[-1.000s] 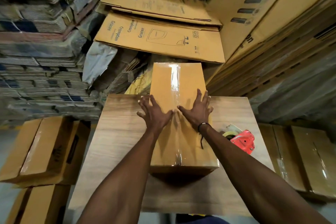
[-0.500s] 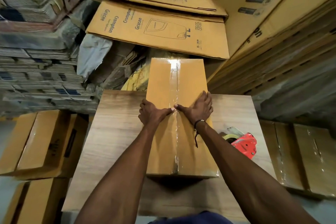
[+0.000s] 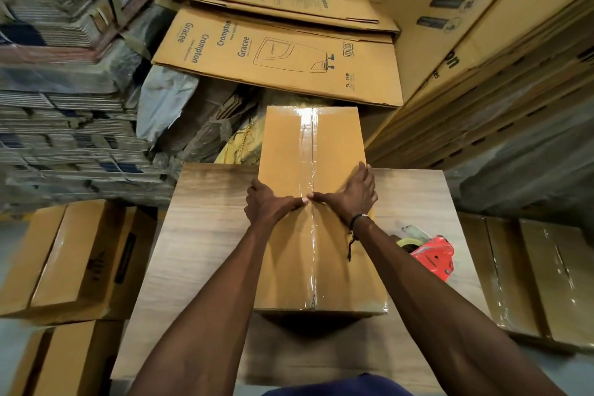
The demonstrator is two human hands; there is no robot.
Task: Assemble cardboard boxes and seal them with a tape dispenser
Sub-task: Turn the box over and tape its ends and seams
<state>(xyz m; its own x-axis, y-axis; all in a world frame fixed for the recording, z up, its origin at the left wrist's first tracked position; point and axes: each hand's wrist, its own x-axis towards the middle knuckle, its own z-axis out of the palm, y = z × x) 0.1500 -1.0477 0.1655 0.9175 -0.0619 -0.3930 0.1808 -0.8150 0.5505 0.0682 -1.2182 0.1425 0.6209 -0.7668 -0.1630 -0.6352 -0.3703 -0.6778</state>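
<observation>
A closed cardboard box (image 3: 289, 151) lies lengthwise on the wooden table (image 3: 199, 235), a strip of clear tape running along its top seam. My left hand (image 3: 266, 206) grips the box's left edge, fingers curled down the side and thumb on top. My right hand (image 3: 355, 193) grips the right edge the same way. The two thumb tips meet at the taped seam. A red tape dispenser (image 3: 432, 254) with a tape roll lies on the table to the right of my right forearm.
Flat printed cartons (image 3: 276, 55) lean behind the table; bundled cardboard stacks (image 3: 64, 125) fill the left. Taped boxes sit on the floor at left (image 3: 74, 254) and right (image 3: 546, 276). More flat cartons (image 3: 482, 42) lean at the right.
Both hands were spread flat on the box top. They have since slid outward and wrapped over the box's side edges, thumbs meeting at the seam.
</observation>
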